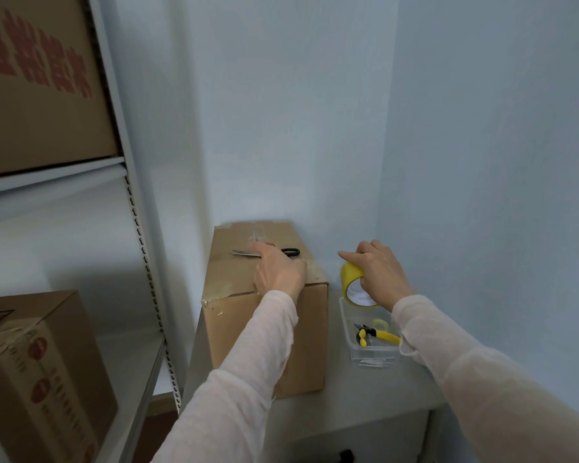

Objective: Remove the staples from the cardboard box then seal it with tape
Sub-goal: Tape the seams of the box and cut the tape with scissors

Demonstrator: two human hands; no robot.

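Now, left hand: palm down on the box top, fingers laid over the scissors; whether it grips them is unclear.
Right hand: curled round the tape roll, forefinger straight, above the tray on the bench.
Tape roll to box: just right of it, apart.
Long axis: the seam runs away from the person; the tape roll probably must travel left.

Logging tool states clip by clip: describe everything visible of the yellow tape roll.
The yellow tape roll is a wide ring with a pale core, tilted so its hole faces the camera. The right hand grips it from above, fingers curled over its rim. It is right of the cardboard box, apart from it, above the clear tray; contact there is unclear.
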